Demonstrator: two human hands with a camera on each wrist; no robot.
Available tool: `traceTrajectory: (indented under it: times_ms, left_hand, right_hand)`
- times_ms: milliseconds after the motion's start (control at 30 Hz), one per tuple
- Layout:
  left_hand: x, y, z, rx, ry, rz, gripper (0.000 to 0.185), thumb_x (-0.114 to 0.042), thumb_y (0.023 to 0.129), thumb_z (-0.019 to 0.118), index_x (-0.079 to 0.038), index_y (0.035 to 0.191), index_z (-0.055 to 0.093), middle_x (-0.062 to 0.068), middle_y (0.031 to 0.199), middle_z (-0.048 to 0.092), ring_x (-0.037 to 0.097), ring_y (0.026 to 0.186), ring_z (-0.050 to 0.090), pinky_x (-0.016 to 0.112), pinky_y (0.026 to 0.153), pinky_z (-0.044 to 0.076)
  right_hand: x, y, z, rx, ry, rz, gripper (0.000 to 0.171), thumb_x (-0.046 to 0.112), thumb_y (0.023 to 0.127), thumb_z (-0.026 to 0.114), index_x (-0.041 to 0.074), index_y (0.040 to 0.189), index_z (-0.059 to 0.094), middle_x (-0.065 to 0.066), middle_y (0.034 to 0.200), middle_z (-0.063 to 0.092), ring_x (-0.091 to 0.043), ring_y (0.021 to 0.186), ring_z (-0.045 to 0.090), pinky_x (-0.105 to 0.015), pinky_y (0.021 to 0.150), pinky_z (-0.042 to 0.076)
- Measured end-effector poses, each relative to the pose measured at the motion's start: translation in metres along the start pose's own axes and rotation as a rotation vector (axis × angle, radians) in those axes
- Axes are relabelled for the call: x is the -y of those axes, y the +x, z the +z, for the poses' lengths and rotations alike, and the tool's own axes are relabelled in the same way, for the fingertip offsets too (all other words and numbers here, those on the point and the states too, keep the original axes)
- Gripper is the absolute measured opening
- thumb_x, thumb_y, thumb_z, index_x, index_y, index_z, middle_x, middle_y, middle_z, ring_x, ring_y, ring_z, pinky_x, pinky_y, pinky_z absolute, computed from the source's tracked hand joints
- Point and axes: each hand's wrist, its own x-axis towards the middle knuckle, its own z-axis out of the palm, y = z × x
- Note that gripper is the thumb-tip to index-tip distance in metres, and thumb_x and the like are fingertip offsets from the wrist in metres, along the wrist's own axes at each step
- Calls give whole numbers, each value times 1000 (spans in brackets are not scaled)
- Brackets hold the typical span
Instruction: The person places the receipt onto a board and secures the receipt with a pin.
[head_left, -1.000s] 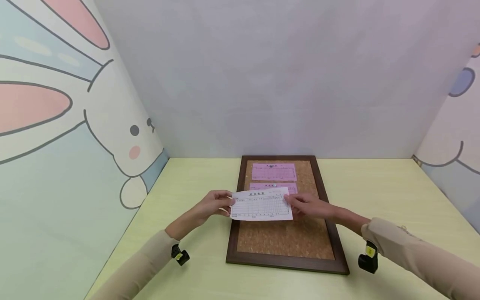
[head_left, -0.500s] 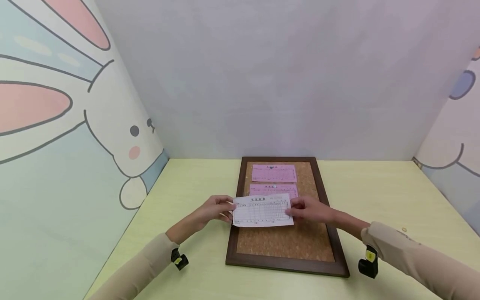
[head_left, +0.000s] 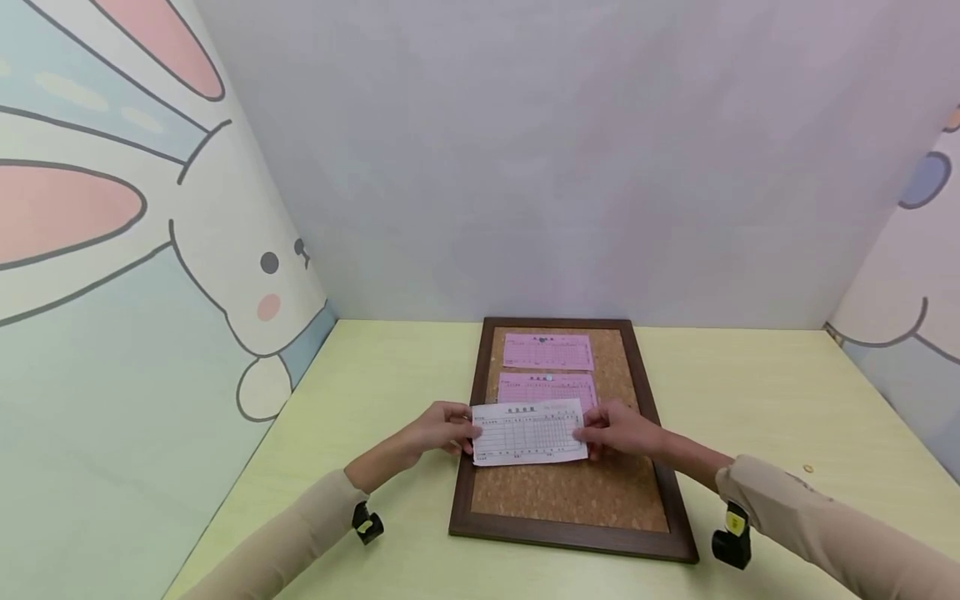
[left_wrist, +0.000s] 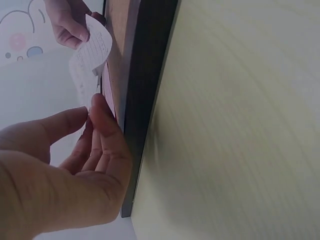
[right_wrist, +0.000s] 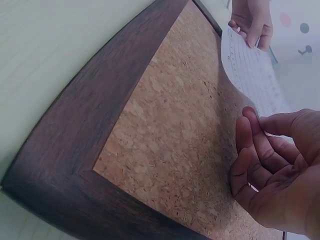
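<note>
A dark wooden frame on a pale table encloses a cork panel, within which lie a farther pink slip and a nearer pink slip. The left hand and right hand, thumbs and fingertips closed together, pinch opposite ends of a white printed form, held slightly bowed above the cork; in the head view it overlaps the nearer slip.
</note>
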Motion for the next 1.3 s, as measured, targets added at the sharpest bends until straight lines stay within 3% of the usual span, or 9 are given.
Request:
traceTrajectory:
  times_ms: [233, 400, 600, 933, 1100, 1300]
  left_hand:
    - [-3, 8, 6, -24, 26, 18, 20, -11, 98, 66, 3, 112, 68, -3, 78, 70, 8, 63, 62, 21, 58, 47]
    - [-3, 12, 13, -18, 73, 20, 18, -9, 97, 67, 3, 110, 68, -2, 74, 70, 7, 58, 63, 20, 55, 47]
    - [-7, 11, 21, -48, 155, 59, 21, -9, 94, 71, 1, 112, 67, 5, 74, 74, 7, 55, 63, 21, 53, 46]
    - [-7, 1, 27, -102, 233, 173, 42, -2, 89, 75, 4, 128, 60, 13, 82, 76, 10, 56, 64, 23, 54, 51]
    - [-8, -2, 30, -90, 257, 224, 40, 0, 88, 75, 2, 126, 62, 19, 82, 75, 11, 55, 63, 23, 54, 50]
    - [-7, -2, 29, -80, 285, 233, 27, 0, 88, 76, 4, 113, 68, 16, 79, 74, 9, 54, 60, 26, 54, 52]
  right_hand:
    - [-2, -4, -4, -32, -22, 48, 20, 12, 99, 65, -6, 103, 73, -11, 84, 74, -15, 66, 64, -24, 56, 50]
    - [-2, -14, -4, -61, -41, 111, 19, 16, 98, 69, -1, 95, 77, -7, 77, 74, -14, 64, 64, -23, 55, 46]
    - [1, -24, -2, -60, -86, 75, 19, 14, 96, 71, 1, 84, 77, -8, 70, 73, -14, 60, 64, -20, 52, 46]
    - [-3, -28, -2, -55, -89, 77, 16, 10, 94, 73, -1, 82, 78, -9, 67, 72, -17, 57, 68, -26, 56, 57]
    - [-4, -29, -1, -77, -127, 85, 15, 10, 93, 74, 1, 81, 78, -7, 65, 71, -14, 56, 67, -26, 55, 57]
    - [-1, -29, -1, -79, -189, 82, 15, 13, 93, 74, 4, 81, 78, -4, 66, 71, -14, 56, 67, -27, 57, 58]
